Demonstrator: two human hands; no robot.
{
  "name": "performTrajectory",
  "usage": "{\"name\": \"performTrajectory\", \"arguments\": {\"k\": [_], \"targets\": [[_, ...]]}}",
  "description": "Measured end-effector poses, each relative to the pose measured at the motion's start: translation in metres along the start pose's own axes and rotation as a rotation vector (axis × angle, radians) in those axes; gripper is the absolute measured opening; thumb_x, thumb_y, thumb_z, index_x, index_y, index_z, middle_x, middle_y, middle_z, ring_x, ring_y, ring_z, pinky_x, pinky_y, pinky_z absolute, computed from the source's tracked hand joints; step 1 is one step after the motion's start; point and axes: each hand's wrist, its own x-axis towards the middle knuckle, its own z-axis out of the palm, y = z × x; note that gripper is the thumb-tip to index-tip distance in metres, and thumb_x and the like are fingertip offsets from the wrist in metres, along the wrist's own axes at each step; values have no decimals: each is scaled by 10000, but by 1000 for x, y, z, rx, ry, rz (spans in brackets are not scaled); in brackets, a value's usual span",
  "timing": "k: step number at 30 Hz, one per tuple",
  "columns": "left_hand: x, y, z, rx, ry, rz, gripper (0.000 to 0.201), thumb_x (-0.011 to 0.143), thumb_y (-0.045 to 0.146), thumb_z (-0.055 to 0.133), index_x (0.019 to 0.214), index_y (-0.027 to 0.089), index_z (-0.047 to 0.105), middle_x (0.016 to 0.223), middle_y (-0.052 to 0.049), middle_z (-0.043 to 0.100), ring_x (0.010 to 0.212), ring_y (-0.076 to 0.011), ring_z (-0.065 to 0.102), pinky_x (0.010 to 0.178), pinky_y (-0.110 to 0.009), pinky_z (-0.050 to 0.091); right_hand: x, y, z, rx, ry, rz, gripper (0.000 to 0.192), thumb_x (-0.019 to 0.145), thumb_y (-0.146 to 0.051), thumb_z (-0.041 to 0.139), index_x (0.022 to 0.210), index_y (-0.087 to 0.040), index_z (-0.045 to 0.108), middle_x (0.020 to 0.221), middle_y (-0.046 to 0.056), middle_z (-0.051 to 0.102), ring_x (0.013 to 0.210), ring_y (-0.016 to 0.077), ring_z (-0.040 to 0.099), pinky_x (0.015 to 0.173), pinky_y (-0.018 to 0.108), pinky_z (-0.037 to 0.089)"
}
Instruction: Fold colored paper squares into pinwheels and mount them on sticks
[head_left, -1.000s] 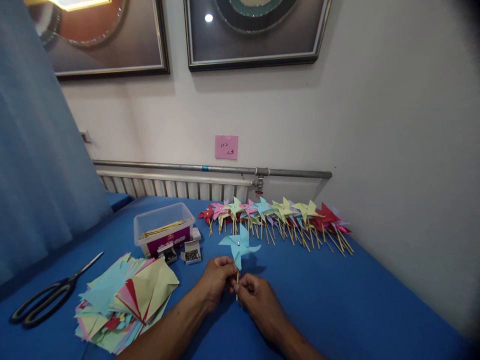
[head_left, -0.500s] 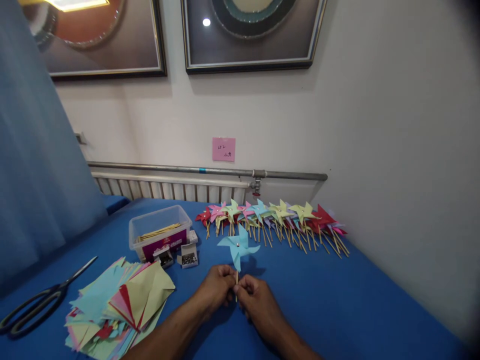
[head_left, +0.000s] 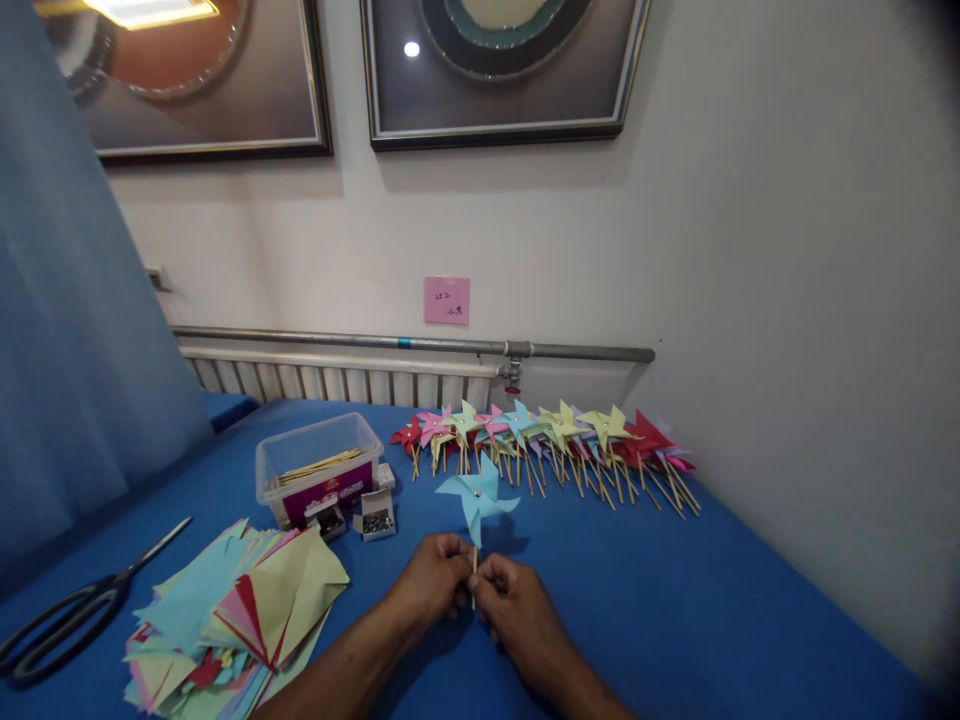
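- The left hand (head_left: 435,578) and right hand (head_left: 514,600) meet at lower centre of the frame, fingers of both clamped on the thin wooden stick (head_left: 473,575) of one light blue pinwheel (head_left: 477,495), which stands upright just above the knuckles.
- To do this step well, I judge the stick should be pinched low and kept vertical, so the paper vanes stay clear of the fingers and of the bench (head_left: 675,600) and are not creased; the pin at the hub wants a gentle touch so it does not pull through.
- One pinwheel in hand.
- One row of finished pinwheels (head_left: 555,440) lies at right of centre against the wall; they overlap, so an exact count cannot be made, but there are well over a dozen in red, pink, yellow-green and blue.
- One clear plastic box (head_left: 319,465) with sticks inside, left of centre.
- Two small open boxes of pins (head_left: 375,518) just in front of it.
- One loose stack of coloured paper squares (head_left: 240,610) at lower left.
- One pair of black scissors (head_left: 67,625) at the far left edge.
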Motion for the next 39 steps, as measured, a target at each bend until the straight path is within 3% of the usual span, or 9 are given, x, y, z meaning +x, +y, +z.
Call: {"name": "performTrajectory", "arguments": {"k": [22, 39], "targets": [[4, -5, 0, -18, 31, -22, 123, 645, 270, 570, 716, 170, 567, 507, 29, 522, 399, -88, 446, 384, -197, 292, 1, -1, -3, -41, -2, -107, 189, 841, -249, 483, 658, -204, 502, 513, -65, 459, 457, 87, 393, 480, 219, 279], [2, -2, 1, -39, 21, -4, 156, 667, 315, 592, 711, 171, 552, 525, 29, 529, 401, -86, 446, 378, -199, 297, 1, 1, -4, 6, -25, -83, 174, 844, -261, 467, 679, -210, 496, 520, -68, 446, 452, 92, 382, 481, 217, 289]]}}
